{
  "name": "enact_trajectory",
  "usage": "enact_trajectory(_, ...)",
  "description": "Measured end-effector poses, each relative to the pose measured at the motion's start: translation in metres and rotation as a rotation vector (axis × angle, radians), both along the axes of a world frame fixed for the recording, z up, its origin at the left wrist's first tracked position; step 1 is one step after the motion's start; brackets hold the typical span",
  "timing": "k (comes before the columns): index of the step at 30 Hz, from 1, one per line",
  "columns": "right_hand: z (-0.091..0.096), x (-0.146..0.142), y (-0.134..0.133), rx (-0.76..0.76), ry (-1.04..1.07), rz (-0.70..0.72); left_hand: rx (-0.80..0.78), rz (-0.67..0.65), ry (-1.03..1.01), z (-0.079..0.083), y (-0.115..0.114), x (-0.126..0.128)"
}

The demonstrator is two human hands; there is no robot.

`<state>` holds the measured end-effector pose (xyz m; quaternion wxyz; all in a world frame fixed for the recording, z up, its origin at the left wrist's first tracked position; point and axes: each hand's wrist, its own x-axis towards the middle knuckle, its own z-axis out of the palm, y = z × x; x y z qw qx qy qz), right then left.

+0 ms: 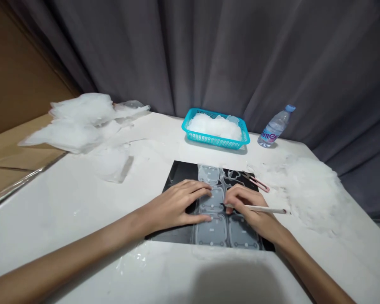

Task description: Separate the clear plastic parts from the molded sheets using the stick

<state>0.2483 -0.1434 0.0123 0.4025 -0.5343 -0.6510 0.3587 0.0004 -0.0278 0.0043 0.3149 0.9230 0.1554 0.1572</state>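
Note:
A black mat [177, 177] lies on the white table [82, 211] in front of me. On it rests a clear plastic sheet [224, 230] of moulded, rounded cells. My left hand [180, 207] lies flat on the sheet's left side, fingers stretched out and pressing it down. My right hand [245, 207] pinches a thin white pen-like tool [266, 208] whose dark tip touches the sheet at the middle.
A pink-handled small tool [258, 182] lies at the mat's far right corner. A turquoise basket [215, 138] of clear plastic pieces stands behind, a water bottle [275, 126] to its right. Plastic scraps pile up at right [313, 190] and far left [82, 120]. A grey curtain hangs behind.

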Motion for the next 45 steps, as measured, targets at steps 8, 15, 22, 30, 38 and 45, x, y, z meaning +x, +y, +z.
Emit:
enact_trajectory(8,0.002,-0.006,-0.007,0.029,-0.148,0.092,0.037,0.042,0.053,-0.004,-0.006,0.004)
enact_trajectory(15,-0.004,-0.004,-0.007,0.160,-0.176,0.148,-0.032,0.063,0.013,0.000,-0.006,-0.001)
enact_trajectory(22,-0.003,-0.007,-0.008,0.096,-0.156,0.081,0.085,-0.128,0.040,0.012,-0.009,-0.006)
enact_trajectory(30,-0.012,-0.006,-0.004,0.169,-0.172,0.112,0.492,-0.141,-0.044,0.006,-0.014,-0.009)
enact_trajectory(38,-0.013,-0.008,-0.004,0.305,-0.274,0.157,0.533,-0.121,0.006,0.008,-0.026,-0.006)
enact_trajectory(45,-0.002,-0.007,-0.004,0.339,-0.461,0.219,0.484,-0.018,0.069,0.010,-0.034,-0.003)
